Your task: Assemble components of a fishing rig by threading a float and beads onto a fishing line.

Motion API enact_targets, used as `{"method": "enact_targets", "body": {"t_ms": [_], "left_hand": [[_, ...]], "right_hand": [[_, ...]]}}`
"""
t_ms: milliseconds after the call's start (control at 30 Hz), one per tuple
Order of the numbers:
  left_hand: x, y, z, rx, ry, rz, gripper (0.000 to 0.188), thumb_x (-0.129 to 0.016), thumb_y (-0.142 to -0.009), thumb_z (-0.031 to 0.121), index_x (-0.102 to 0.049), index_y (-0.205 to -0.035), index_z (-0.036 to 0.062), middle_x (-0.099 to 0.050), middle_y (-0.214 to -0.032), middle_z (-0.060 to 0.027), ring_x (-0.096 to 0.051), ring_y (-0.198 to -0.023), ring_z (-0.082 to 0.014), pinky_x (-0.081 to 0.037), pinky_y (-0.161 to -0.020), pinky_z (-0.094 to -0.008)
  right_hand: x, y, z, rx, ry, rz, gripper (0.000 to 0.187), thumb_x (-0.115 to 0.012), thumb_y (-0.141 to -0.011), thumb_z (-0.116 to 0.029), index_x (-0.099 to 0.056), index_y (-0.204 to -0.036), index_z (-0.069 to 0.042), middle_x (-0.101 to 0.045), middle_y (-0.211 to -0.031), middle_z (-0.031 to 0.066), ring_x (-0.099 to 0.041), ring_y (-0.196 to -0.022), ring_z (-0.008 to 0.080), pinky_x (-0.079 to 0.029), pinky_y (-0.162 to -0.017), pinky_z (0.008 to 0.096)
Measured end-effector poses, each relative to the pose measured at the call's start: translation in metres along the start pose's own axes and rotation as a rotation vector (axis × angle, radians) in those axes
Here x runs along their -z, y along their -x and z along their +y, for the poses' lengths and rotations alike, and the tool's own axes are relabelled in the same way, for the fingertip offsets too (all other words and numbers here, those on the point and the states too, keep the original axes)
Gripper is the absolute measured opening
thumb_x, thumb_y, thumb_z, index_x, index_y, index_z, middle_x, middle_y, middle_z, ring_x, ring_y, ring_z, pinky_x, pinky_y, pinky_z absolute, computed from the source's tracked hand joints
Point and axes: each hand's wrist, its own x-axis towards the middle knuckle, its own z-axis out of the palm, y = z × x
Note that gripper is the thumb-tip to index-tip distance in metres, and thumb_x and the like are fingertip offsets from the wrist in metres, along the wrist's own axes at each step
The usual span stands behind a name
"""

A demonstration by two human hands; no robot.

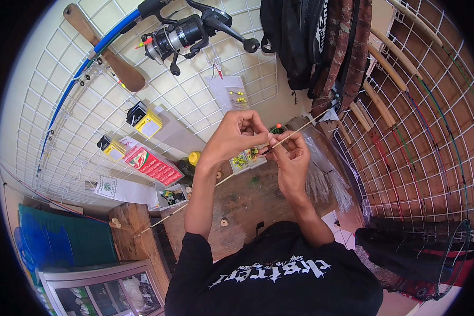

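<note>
A thin, pale tan rod [303,128] runs slantwise through my hands, from the lower left toward the upper right. My right hand [291,157] is closed around it, thumb and fingers pressed together. A small dark piece [266,151] shows beside the right fingertips; its kind is unclear. On the left, my left hand [239,136] makes a pinch close to the rod, its fingertips almost meeting the right thumb. What those fingers hold is too small to make out. Below both hands is the wooden tabletop [247,203].
Behind the hands stands a white compartment tray [240,162] of small coloured pieces. A red-and-white box [152,163] and a yellow-capped bottle [194,158] are at left. Clear plastic sleeves [321,176] lie at right. A fishing reel [181,37] and bags [310,47] hang above.
</note>
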Motion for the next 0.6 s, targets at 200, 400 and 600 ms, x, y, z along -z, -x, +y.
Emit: {"method": "enact_targets", "body": {"t_ms": [200,400,600], "left_hand": [[0.0008,-0.0015,-0.0039,-0.018,0.047,0.02,0.015,-0.073,-0.081,0.006,-0.06,-0.078,0.001,-0.066,-0.073,-0.0044,-0.06,-0.066,-0.0052,-0.047,-0.06,-0.0194],[-0.0015,-0.0021,-0.0007,-0.01,0.158,0.005,0.014,-0.072,-0.081,0.005,-0.059,-0.078,0.001,-0.068,-0.075,-0.0083,-0.067,-0.07,-0.0107,-0.051,-0.065,-0.0206],[-0.0013,-0.0011,-0.0023,-0.025,0.163,0.035,0.015,-0.073,-0.081,0.006,-0.059,-0.078,0.0015,-0.068,-0.075,-0.0079,-0.067,-0.07,-0.0104,-0.051,-0.064,-0.0207]], "right_hand": [[0.0022,0.0019,0.0029,0.004,0.022,-0.028,0.013,-0.061,-0.089,0.002,-0.054,-0.1,0.001,-0.064,-0.095,0.011,-0.068,-0.074,0.0196,-0.06,-0.065,0.0303],[0.0067,0.0031,0.0059,0.059,0.058,-0.069,0.017,-0.062,-0.088,0.004,-0.061,-0.104,0.008,-0.067,-0.096,0.0153,-0.069,-0.079,0.0224,-0.061,-0.069,0.0329],[0.0061,0.0041,0.0082,0.067,0.157,-0.028,0.017,-0.063,-0.088,0.003,-0.063,-0.104,0.007,-0.068,-0.094,0.0156,-0.069,-0.077,0.0204,-0.061,-0.068,0.0315]]}}
